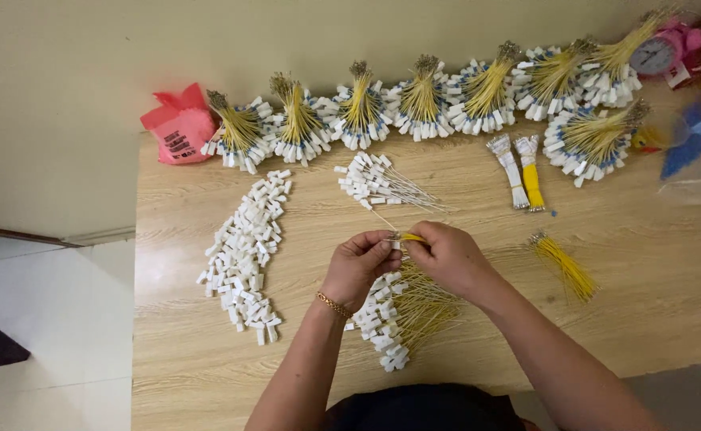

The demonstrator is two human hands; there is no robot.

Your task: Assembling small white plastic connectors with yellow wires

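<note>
My left hand (360, 263) pinches a small white plastic tag (395, 240) above the wooden table (645, 263). A gold bracelet sits on that wrist. My right hand (446, 255) pinches a thin yellow wire (411, 237) whose end meets the tag. Both hands touch at the fingertips. Under them lies a fan of yellow wires with white tags (402, 315). Just beyond the hands lies a bunch of white tags on thin pale wires (376, 183). A long heap of loose white tags (245, 247) lies to the left.
Several bundles of yellow wires with white tags (422, 100) line the back edge by the wall. A pink bag (179, 128) is at back left, a pink clock (657, 52) at back right. A loose yellow wire bunch (566, 267) and two tied rolls (522, 172) lie right.
</note>
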